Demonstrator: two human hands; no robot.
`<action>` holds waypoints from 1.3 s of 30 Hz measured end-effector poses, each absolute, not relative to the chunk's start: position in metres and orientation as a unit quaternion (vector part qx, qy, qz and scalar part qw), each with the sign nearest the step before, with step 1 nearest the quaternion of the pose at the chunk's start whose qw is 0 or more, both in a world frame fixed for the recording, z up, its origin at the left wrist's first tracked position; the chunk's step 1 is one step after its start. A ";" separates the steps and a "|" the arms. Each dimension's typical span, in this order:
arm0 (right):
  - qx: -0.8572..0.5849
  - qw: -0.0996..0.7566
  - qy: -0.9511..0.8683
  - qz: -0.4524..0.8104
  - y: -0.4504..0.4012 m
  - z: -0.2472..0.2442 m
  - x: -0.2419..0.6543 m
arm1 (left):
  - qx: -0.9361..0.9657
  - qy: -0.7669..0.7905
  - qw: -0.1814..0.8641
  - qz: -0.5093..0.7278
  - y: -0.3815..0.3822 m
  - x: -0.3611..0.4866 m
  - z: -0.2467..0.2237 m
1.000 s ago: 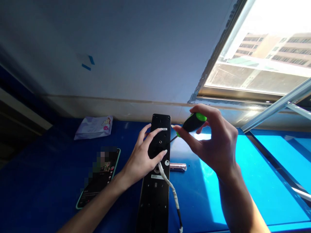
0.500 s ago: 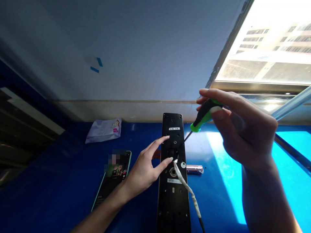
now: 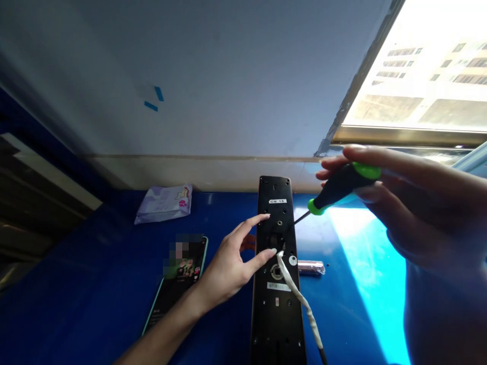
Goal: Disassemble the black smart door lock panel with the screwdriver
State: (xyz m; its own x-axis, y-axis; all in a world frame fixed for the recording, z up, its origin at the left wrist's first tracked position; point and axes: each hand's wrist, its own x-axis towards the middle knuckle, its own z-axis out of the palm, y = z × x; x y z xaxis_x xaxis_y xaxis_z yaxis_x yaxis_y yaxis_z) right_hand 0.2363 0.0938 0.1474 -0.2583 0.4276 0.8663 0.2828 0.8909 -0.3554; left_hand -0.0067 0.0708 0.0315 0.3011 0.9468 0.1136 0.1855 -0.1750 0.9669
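Observation:
A long black door lock panel (image 3: 276, 319) lies face-up, running away from me, with a "CE 15" label, screw holes and a square-centred ring. A white-sleeved cable (image 3: 298, 294) comes out of its middle and trails toward me. My left hand (image 3: 232, 263) holds the panel from the left: thumb on its face near the cable's root, index fingertip farther up, other fingers at the left edge. My right hand (image 3: 395, 203) grips a black-and-green screwdriver (image 3: 337, 190). The screwdriver's shaft slants down left, its tip at the panel's right edge; whether it sits in a screw is too small to tell.
On the blue table (image 3: 114, 279) a phone (image 3: 180, 284) with a lit screen lies left of my left forearm. A pale purple packet (image 3: 165, 204) rests near the wall. Right of the panel is a pinkish wrapped cylinder (image 3: 311, 267). Bright sunlight falls on the right.
My right hand and the screwdriver handle have swung right and lower, so the shaft leans more. The tip stays by the panel's right edge. My left hand keeps its place on the panel.

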 end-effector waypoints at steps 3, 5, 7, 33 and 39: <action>-0.209 0.584 -0.784 -0.031 0.097 0.147 0.240 | 0.649 0.436 0.476 0.402 0.072 -0.006 0.030; -0.241 0.570 -0.785 -0.040 0.097 0.147 0.240 | 0.647 0.433 0.481 0.403 0.072 -0.006 0.029; -0.264 0.551 -0.791 0.014 0.095 0.147 0.240 | 0.644 0.427 0.488 0.406 0.072 -0.006 0.029; -0.263 0.563 -0.784 0.014 0.088 0.148 0.242 | 0.620 0.420 0.528 0.400 0.073 -0.008 0.026; -0.308 0.508 -0.801 0.069 0.079 0.155 0.241 | 0.607 0.421 0.543 0.399 0.073 -0.007 0.024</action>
